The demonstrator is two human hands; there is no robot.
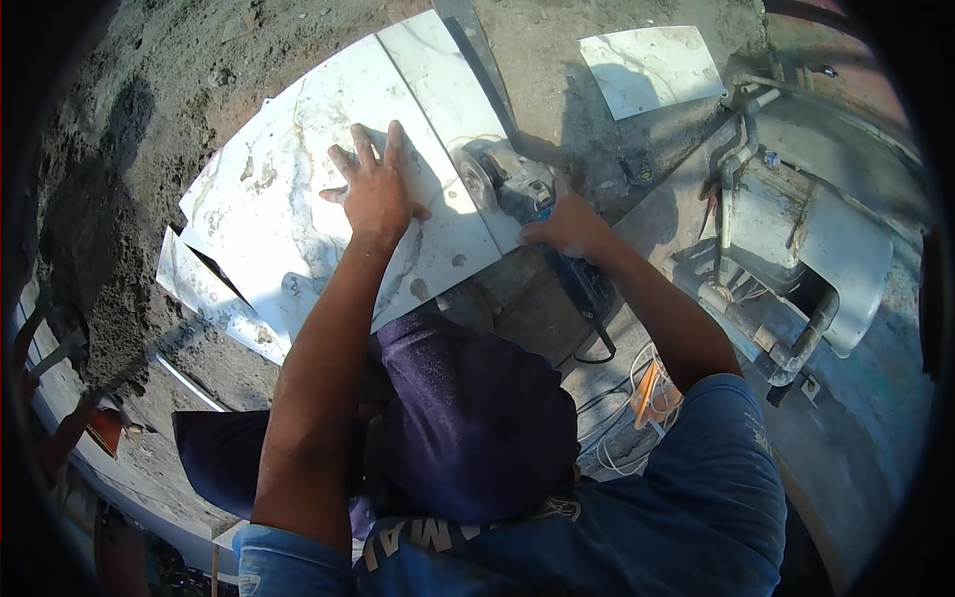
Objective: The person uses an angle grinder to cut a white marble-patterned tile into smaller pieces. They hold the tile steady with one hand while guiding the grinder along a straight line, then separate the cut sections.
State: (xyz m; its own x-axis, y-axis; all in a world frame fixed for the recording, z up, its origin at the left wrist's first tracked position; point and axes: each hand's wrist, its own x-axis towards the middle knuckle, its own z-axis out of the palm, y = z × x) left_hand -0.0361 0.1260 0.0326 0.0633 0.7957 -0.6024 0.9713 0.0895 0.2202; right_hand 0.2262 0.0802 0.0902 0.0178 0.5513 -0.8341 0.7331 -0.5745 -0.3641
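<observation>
We log left hand (373, 194) spread wide on white tile (284, 179), 11 o'clock; right hand (572, 224) wrapped around grinder (515, 186) near tile's 3 o'clock edge; ground (547, 45) separates smaller tile (654, 75), 1 o'clock.

A dark purple cloth hood (473, 418) is worn. The blue shirt (637, 527) has short sleeves (721, 438) and large pale lettering (435, 534).

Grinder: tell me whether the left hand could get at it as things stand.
Probably yes: the left hand lies spread on the marbled slab just left of the grinder, with nothing visible between them.
</observation>
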